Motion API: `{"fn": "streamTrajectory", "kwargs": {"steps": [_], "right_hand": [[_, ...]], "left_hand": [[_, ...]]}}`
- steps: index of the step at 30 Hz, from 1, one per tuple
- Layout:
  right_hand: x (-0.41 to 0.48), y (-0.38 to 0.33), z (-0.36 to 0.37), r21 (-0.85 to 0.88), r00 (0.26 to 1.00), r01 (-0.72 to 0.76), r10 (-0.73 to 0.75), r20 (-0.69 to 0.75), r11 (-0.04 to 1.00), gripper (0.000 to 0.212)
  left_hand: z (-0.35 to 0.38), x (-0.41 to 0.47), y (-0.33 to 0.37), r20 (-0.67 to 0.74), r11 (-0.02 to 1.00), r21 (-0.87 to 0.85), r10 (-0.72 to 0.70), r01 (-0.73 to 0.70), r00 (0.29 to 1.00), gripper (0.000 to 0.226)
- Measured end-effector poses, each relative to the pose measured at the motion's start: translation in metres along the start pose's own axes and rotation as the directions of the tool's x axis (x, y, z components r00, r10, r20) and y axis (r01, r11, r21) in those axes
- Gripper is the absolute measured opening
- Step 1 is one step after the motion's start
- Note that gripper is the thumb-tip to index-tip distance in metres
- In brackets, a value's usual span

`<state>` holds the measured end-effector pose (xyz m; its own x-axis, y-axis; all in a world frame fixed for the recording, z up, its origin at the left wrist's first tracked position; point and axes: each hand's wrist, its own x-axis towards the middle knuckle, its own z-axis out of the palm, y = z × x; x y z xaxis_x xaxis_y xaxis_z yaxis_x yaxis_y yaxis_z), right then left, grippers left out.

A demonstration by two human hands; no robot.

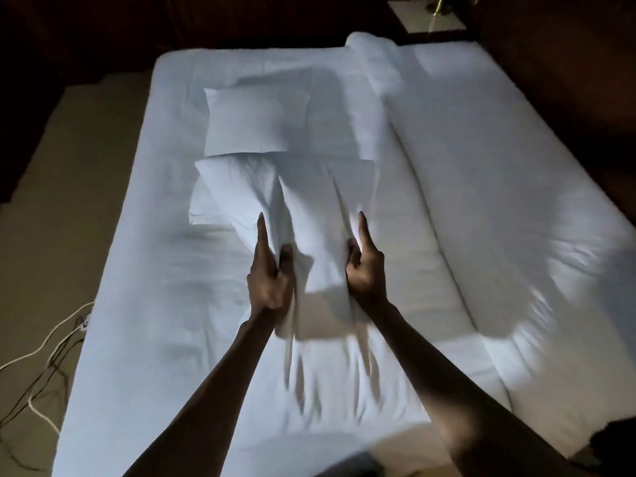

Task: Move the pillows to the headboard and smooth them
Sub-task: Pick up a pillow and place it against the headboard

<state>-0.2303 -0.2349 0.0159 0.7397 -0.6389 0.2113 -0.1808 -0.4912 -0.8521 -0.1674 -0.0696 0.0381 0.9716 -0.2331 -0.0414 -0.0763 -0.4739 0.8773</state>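
A white pillow point(309, 215) is lifted off the bed's middle, its near edge gripped on both sides. My left hand point(270, 273) clamps its left corner and my right hand point(364, 266) clamps the right one, each index finger pointing forward. Beneath its far left end lies another white pillow point(203, 208), mostly hidden. A third white pillow point(251, 122) lies flat further up the bed, short of the dark headboard point(241, 25). All sit on the white sheet of the bed point(155, 304).
A rolled white duvet point(375, 63) runs down the bed's middle, with a second mattress half point(516, 166) to the right. White and dark cables point(44, 349) trail on the floor at left. A nightstand point(426, 15) stands at the back right.
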Motion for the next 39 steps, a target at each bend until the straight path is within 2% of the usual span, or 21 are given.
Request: {"fn": "streamTrajectory", "kwargs": {"steps": [3,7,13,18,26,33,39], "right_hand": [[0.009,-0.006,-0.091,-0.012,0.994,-0.046,0.044,-0.105,0.999,0.065],[0.017,0.009,-0.204,0.015,0.972,-0.127,0.128,-0.199,0.992,0.053],[0.029,0.054,-0.372,-0.019,0.942,-0.141,0.128,-0.311,0.990,0.048],[0.043,0.092,-0.479,-0.109,0.934,-0.164,0.119,-0.337,0.980,0.046],[0.071,0.166,-0.578,-0.167,0.908,-0.218,0.136,-0.397,0.962,0.044],[0.112,0.232,-0.624,-0.108,0.844,-0.306,0.217,-0.490,0.946,0.043],[0.169,0.319,-0.657,-0.041,0.849,-0.330,0.277,-0.449,0.943,0.044]], "left_hand": [[0.039,-0.022,0.075,0.034,0.999,-0.017,0.041,-0.040,0.999,0.066],[0.113,-0.054,0.154,0.092,0.995,-0.053,0.091,-0.086,0.992,0.066],[0.248,-0.112,0.255,0.155,0.988,-0.103,0.127,-0.112,0.980,0.064],[0.342,-0.149,0.307,0.197,0.980,-0.178,0.121,-0.086,0.973,0.064],[0.464,-0.162,0.357,0.286,0.961,-0.276,0.109,-0.027,0.952,0.063],[0.555,-0.143,0.387,0.353,0.971,-0.235,0.136,-0.053,0.926,0.064],[0.655,-0.110,0.398,0.335,0.967,-0.237,0.170,-0.092,0.927,0.064]]}}
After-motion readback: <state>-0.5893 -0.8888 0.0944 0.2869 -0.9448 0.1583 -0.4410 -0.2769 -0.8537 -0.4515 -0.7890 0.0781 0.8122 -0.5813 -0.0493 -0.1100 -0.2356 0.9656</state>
